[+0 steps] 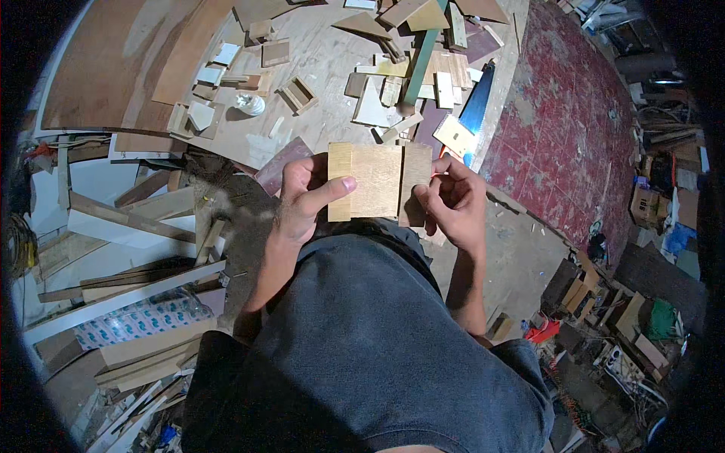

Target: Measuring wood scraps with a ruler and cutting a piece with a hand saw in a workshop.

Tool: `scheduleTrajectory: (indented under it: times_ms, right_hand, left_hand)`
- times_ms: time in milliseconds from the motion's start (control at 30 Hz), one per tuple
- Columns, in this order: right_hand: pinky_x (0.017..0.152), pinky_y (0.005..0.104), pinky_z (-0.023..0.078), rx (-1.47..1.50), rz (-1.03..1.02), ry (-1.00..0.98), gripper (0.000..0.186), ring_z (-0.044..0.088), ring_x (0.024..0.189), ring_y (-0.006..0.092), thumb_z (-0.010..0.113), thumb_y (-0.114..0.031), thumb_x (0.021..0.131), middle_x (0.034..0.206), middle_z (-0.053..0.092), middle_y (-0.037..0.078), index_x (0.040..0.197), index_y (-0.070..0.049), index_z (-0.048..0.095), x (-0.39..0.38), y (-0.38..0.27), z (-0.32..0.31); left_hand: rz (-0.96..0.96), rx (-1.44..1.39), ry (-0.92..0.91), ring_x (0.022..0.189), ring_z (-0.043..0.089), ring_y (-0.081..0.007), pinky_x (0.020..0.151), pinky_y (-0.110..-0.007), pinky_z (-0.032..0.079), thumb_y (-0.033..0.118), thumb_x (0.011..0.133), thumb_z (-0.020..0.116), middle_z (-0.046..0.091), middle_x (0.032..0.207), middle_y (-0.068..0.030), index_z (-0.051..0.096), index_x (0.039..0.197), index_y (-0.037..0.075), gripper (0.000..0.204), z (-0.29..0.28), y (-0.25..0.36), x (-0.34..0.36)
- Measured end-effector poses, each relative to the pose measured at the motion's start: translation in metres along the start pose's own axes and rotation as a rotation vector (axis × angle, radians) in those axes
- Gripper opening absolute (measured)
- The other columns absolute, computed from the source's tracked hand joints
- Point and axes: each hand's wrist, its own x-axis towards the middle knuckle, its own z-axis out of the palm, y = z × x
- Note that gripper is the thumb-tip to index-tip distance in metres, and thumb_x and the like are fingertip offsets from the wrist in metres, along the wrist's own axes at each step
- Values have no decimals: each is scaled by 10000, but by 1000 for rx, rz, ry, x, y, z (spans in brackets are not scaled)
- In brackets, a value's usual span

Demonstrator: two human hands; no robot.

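Before my chest I hold a flat light-wood panel (pixel 376 181) with a yellowish wooden strip (pixel 339 164) along its left side. My left hand (pixel 300 200) is closed on that side, its thumb lying across the strip onto the panel and its other fingers hidden behind. At the panel's right side stands a darker wooden strip (pixel 416 167); a thin dark line runs between the two. My right hand (pixel 461 205) pinches this strip's right edge, fingers curled. Whether the strips are fixed to the panel I cannot tell.
Beyond my hands is a worktable (pixel 317 60) with wood offcuts, a small open wooden frame (pixel 297 96), a white bottle (pixel 250 104) and a handsaw (pixel 477 98). Scrap boards (pixel 128 219) are piled at left. A worn red surface (pixel 559 128) lies at right, with clutter beyond.
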Motion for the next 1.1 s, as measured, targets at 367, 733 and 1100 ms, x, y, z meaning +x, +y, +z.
scheduleTrajectory:
  times_ms: [367,733,1100]
  right_hand:
    - [337,245,380,114,-13,30,134,506,396,80,671,-5,886,559,560,11,962,25,565,-1,1,0]
    - [387,253,427,123,-65,21,120,540,454,83,666,17,881,634,592,23,932,15,557,0,3,-1]
    - [419,239,448,82,-43,-18,171,558,509,60,717,10,847,719,612,24,901,5,555,-1,2,-5]
  left_hand:
    - [-49,30,-43,861,684,-158,814,-282,538,130,821,745,715,995,-143,655,1117,-105,389,2,10,0]
    - [-27,15,-47,876,673,-149,821,-280,527,130,819,742,712,998,-129,659,1111,-94,377,5,11,-1]
    - [-35,20,-62,895,666,-145,825,-275,525,115,818,739,708,995,-117,660,1110,-81,360,3,7,0]
